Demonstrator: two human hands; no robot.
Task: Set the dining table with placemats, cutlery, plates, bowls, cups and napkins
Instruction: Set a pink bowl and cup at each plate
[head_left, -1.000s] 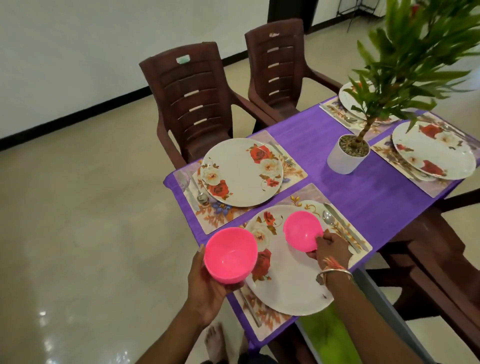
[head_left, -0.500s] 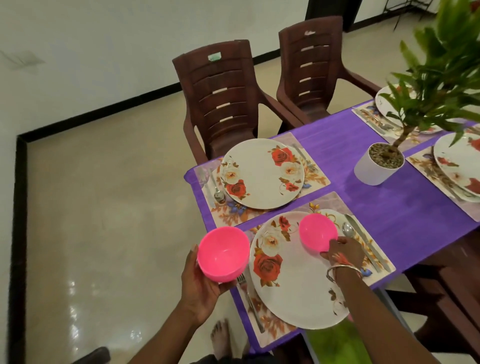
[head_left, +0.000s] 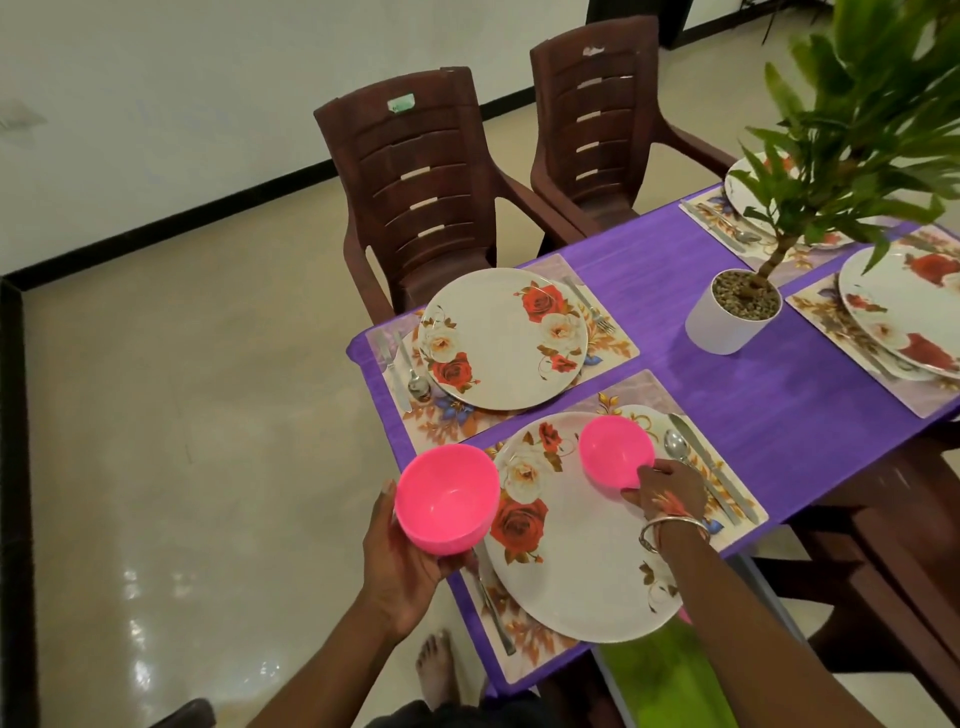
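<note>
My left hand (head_left: 402, 564) cups a pink bowl (head_left: 447, 499) from below, held in the air off the table's near left corner. My right hand (head_left: 667, 488) grips the rim of a second pink bowl (head_left: 613, 454), which rests on the far part of the near floral plate (head_left: 576, 561). That plate lies on a floral placemat (head_left: 639, 392) with a spoon (head_left: 678, 447) and knife (head_left: 714, 467) to its right. A fork (head_left: 493, 608) lies to its left. Behind it a second floral plate (head_left: 498, 338) sits bare on its own placemat.
A purple cloth (head_left: 727, 395) covers the table. A white potted plant (head_left: 732, 312) stands mid-table, its leaves overhanging two more place settings at the far right. Two brown plastic chairs (head_left: 415, 187) stand at the far side. My bare foot (head_left: 434, 670) is on the shiny floor.
The view has shifted left and closer. My right hand stays on the bowl on the near plate; my left hand still holds the other bowl off the corner.
</note>
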